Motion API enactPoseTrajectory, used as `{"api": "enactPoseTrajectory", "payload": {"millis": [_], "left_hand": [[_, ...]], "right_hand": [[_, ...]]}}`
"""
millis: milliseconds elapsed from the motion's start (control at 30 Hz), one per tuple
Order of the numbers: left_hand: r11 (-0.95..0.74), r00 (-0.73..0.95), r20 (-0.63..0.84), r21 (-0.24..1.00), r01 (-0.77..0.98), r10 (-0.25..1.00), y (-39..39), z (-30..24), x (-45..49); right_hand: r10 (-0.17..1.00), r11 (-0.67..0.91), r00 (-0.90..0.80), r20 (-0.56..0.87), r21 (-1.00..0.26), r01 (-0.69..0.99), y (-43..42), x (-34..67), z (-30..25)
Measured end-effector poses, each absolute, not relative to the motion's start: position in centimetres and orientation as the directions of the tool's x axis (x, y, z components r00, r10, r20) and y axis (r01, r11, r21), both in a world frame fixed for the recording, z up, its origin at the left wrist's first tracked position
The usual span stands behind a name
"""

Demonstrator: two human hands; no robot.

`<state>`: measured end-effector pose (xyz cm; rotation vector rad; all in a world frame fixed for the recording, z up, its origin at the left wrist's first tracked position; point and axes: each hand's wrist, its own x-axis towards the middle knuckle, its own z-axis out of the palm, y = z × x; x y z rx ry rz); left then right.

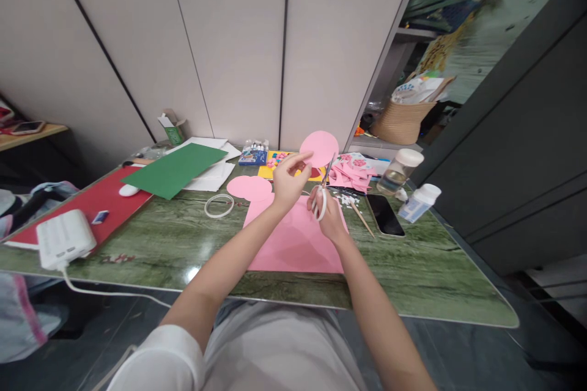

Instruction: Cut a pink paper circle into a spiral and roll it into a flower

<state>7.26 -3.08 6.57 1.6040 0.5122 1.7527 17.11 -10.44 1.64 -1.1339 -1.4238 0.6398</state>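
Note:
My left hand (291, 181) pinches the lower left edge of a pink paper circle (320, 145), raised above the table. In my right hand (329, 214) is a pair of scissors (320, 203) with white handles, its blades pointing up at the circle's right edge. Whether the blades touch the paper I cannot tell. Below both hands lies a sheet of pink paper (298, 244). Two more pink circles (250, 187) overlap on the table left of my left hand. Pink paper scraps (352, 172) are heaped beyond my right hand.
A white ring (219, 206), green paper (177, 168), red paper (114, 220) and a power bank (65, 238) with a cable occupy the left. On the right are a phone (385, 215), a wooden stick (362, 218), a clear jar (400, 170) and a white bottle (420, 202).

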Motion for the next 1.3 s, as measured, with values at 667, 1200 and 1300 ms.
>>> {"api": "enactPoseTrajectory", "payload": {"millis": [667,1200,1300], "left_hand": [[-0.648,-0.004,0.669,0.719,-0.252,0.744,-2.90,6.43,7.33],[-0.683,-0.011,0.703,0.686,-0.250,0.711,-3.06,6.68,7.26],[-0.686,-0.021,0.704,0.683,-0.251,0.710,-3.09,6.71,7.23]], "right_hand": [[0.895,0.394,0.097,0.435,-0.874,0.285,-10.62,17.02,1.84],[0.894,0.381,0.119,0.431,-0.874,0.302,-10.55,17.10,1.86],[0.896,0.379,0.116,0.429,-0.873,0.306,-10.60,17.05,1.91]]}}
